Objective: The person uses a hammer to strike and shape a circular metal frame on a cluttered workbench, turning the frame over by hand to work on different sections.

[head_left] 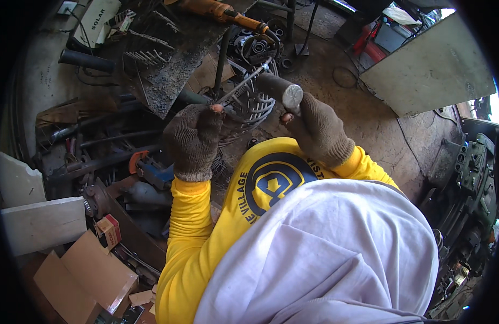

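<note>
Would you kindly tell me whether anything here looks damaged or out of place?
Yes: on the left hand and right hand, bare digit tips poke out of the brown gloves, which otherwise cover the fingers. At far left, the upper pale board looks chipped.

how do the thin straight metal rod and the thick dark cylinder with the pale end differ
The thin straight metal rod is far narrower than the thick dark cylinder. The rod extends from the left hand; the cylinder is at the right hand. The cylinder shows a broad pale end face; the rod shows none. Both are by gloved hands.
</note>
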{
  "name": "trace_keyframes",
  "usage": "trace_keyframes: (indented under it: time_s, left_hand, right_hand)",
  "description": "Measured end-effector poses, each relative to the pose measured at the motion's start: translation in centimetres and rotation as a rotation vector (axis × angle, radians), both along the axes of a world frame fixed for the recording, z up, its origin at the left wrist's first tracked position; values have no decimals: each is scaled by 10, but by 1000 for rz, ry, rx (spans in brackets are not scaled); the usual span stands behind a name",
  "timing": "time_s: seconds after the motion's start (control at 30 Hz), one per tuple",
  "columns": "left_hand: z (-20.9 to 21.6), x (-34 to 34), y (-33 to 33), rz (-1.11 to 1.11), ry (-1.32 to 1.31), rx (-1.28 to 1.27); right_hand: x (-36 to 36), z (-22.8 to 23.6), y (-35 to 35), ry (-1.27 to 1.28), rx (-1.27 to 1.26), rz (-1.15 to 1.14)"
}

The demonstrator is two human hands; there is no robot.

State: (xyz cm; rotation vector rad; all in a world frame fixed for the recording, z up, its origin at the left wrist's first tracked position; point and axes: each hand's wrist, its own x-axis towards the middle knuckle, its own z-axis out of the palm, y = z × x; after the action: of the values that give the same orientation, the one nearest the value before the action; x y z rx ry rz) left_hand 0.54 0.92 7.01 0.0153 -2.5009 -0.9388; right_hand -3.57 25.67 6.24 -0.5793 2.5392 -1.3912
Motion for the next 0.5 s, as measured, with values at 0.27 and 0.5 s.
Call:
trace_keyframes:
  time_s: [0.27,0.5]
  left_hand:
    - [-2,-3,-4,-3,60,-3]
    - [2,1,-12,34,-5,-60]
  right_hand:
    - [0,5,5,78,67,46]
    - [3,9,3,115,-305,-3]
